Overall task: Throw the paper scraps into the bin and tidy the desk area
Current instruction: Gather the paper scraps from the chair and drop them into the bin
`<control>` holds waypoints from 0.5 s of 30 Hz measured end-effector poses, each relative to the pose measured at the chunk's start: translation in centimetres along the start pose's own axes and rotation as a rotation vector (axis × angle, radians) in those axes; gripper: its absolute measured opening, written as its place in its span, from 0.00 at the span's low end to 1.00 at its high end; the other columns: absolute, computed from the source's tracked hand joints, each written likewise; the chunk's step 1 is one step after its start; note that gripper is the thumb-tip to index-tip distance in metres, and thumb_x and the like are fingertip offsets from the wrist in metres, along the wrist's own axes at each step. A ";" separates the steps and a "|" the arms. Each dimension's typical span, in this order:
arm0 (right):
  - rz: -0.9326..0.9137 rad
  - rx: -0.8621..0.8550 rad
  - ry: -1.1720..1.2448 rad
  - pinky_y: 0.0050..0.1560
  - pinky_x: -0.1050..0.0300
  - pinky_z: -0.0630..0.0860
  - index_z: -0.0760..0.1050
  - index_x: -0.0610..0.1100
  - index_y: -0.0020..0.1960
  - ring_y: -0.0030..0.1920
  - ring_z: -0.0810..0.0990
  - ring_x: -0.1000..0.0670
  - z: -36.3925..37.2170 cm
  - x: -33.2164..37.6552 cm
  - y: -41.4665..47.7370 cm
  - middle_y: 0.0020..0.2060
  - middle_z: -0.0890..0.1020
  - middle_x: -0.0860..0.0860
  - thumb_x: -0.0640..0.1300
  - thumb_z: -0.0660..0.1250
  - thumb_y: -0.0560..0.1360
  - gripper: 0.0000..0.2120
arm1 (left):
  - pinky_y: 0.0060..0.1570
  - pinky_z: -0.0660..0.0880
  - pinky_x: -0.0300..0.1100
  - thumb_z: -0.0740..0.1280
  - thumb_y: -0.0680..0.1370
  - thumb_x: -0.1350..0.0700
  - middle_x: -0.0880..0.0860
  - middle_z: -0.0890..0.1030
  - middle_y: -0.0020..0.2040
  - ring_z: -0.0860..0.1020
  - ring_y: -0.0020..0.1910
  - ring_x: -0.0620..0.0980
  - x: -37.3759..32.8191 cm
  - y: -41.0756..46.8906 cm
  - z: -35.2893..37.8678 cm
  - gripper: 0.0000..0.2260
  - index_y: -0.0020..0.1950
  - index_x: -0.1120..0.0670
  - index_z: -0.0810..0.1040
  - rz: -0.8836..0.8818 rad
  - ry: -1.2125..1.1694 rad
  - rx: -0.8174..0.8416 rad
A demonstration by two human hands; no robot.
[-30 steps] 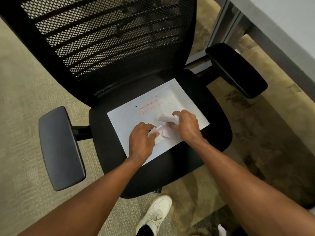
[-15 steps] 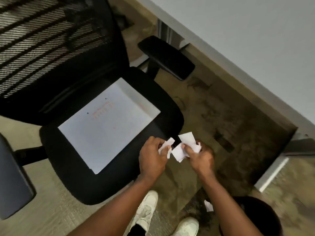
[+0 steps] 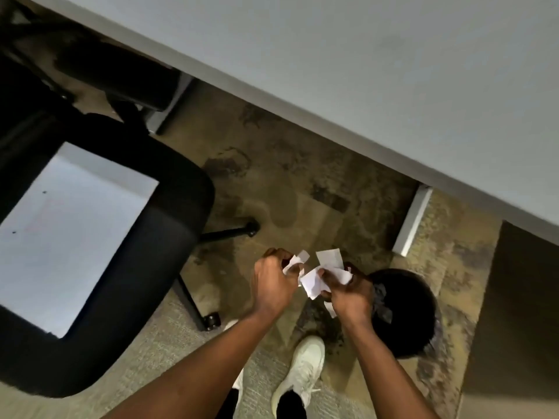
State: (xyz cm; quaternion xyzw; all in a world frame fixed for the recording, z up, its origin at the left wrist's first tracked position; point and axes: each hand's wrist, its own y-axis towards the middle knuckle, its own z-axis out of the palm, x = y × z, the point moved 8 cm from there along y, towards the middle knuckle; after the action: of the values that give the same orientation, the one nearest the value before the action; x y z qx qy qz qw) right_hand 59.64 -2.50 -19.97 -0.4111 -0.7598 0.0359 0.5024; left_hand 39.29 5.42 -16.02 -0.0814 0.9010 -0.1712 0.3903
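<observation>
Lower centre of the frame, scraps (image 3: 314, 278) are being clamped by the left hand (image 3: 273, 284) and right hand (image 3: 351, 293), held close together. The bin (image 3: 423, 297) is lying just right, nearer the right hand.

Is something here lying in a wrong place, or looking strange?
Yes: a white sheet of paper lies flat on the black chair seat, an unusual place for it. The carpet also shows dark stains.
</observation>
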 end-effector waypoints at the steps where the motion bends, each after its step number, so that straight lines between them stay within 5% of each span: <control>1: 0.020 -0.024 -0.013 0.46 0.37 0.84 0.80 0.52 0.34 0.42 0.88 0.42 -1.2 -1.4 0.2 0.42 0.89 0.44 0.57 0.81 0.67 0.13 | 0.42 0.68 0.38 0.78 0.75 0.52 0.50 0.87 0.46 0.84 0.46 0.53 -0.5 -0.2 1.5 0.05 0.46 0.52 0.86 0.005 0.006 0.023; 5: 0.155 -0.112 0.043 0.32 0.61 0.82 0.78 0.54 0.32 0.31 0.84 0.61 -5.4 -7.1 0.9 0.38 0.88 0.48 0.46 0.83 0.69 0.14 | 0.48 0.78 0.43 0.77 0.76 0.53 0.54 0.89 0.49 0.86 0.47 0.56 -2.0 -1.0 7.9 0.08 0.50 0.56 0.87 0.021 0.023 0.133; 7: 0.213 -0.120 0.084 0.26 0.65 0.78 0.80 0.51 0.36 0.29 0.83 0.62 -7.1 -10.0 1.4 0.36 0.87 0.49 0.41 0.82 0.70 0.12 | 0.50 0.79 0.43 0.77 0.76 0.52 0.53 0.89 0.50 0.86 0.50 0.55 -2.5 -1.4 11.5 0.09 0.51 0.55 0.87 0.015 0.034 0.202; 9: 0.278 -0.130 0.097 0.29 0.57 0.83 0.84 0.44 0.46 0.35 0.86 0.54 -8.7 -12.7 1.8 0.42 0.87 0.45 0.42 0.80 0.72 0.07 | 0.50 0.78 0.41 0.76 0.76 0.50 0.53 0.89 0.53 0.86 0.52 0.55 -2.8 -2.0 15.1 0.10 0.53 0.54 0.87 0.006 0.058 0.278; 11: 0.354 -0.124 0.083 0.38 0.45 0.87 0.83 0.39 0.56 0.41 0.87 0.46 -10.1 -15.4 2.2 0.49 0.87 0.41 0.44 0.79 0.73 0.14 | 0.50 0.78 0.41 0.75 0.77 0.50 0.54 0.89 0.54 0.86 0.54 0.56 -3.0 -3.0 18.5 0.11 0.54 0.55 0.86 -0.020 0.057 0.344; 15: 0.407 -0.140 0.028 0.54 0.35 0.83 0.80 0.41 0.56 0.54 0.85 0.37 -12.7 -19.2 3.3 0.56 0.84 0.39 0.46 0.75 0.75 0.13 | 0.51 0.73 0.39 0.73 0.79 0.50 0.57 0.87 0.57 0.84 0.58 0.58 -3.7 -4.7 24.5 0.11 0.53 0.57 0.85 -0.048 0.058 0.425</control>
State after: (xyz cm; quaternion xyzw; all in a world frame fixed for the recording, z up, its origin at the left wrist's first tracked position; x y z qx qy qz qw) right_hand 74.64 -17.51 -29.35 -0.5905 -0.6547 0.0780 0.4654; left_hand 59.79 -3.93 -27.42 -0.0139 0.8532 -0.3691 0.3684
